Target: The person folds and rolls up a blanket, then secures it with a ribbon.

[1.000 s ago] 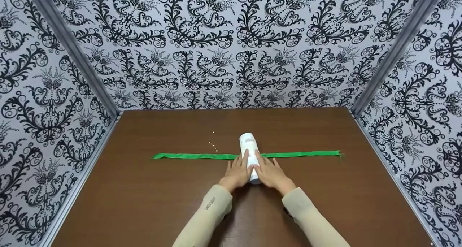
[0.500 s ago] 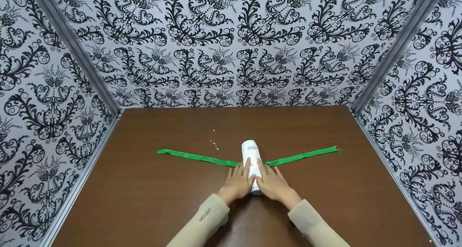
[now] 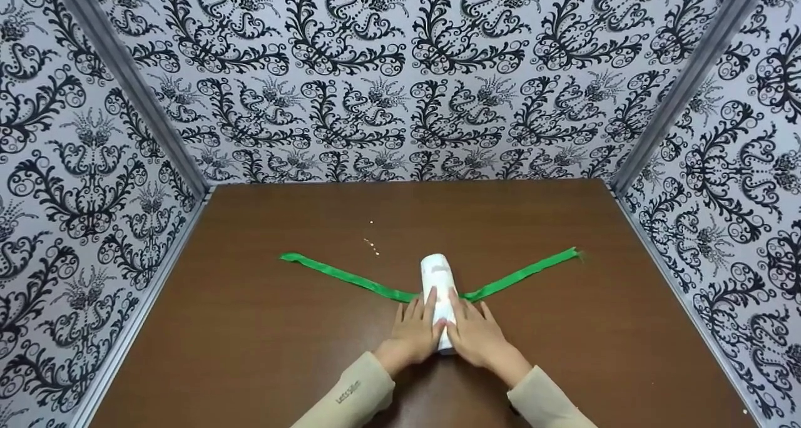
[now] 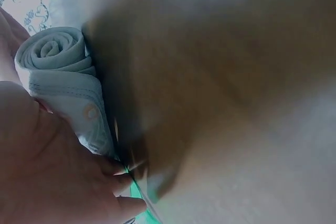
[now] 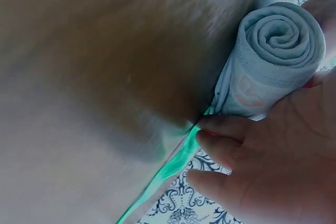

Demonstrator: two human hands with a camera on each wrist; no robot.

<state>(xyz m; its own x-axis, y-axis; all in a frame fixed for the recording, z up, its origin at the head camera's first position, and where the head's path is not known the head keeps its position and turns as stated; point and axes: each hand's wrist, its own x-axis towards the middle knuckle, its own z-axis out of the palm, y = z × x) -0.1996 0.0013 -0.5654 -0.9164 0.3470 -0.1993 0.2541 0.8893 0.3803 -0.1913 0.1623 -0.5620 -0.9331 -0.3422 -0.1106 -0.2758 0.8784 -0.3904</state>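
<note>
A white rolled cloth (image 3: 436, 271) with faint prints lies on the table, pointing away from me. Its spiral end and stitched hem show in the left wrist view (image 4: 58, 53), and its coil is plain in the right wrist view (image 5: 278, 35). My left hand (image 3: 410, 334) rests along its left side, fingers extended. From the right, my right hand (image 3: 477, 335) presses against it, also with extended fingers; the thumbs nearly meet on top. A green ribbon (image 3: 344, 275) passes under the roll, both ends spread outward and away; its middle is hidden.
The brown tabletop (image 3: 263, 353) is bounded by patterned walls (image 3: 400, 102) at the back and both sides, with grey posts (image 3: 134, 84) in the corners. Several tiny pale specks (image 3: 372, 245) lie left of the roll.
Both hands and the rolled cloth have moved toward me. The ribbon's middle has come along, so the nearly straight ribbon is now bent into a wide V.
</note>
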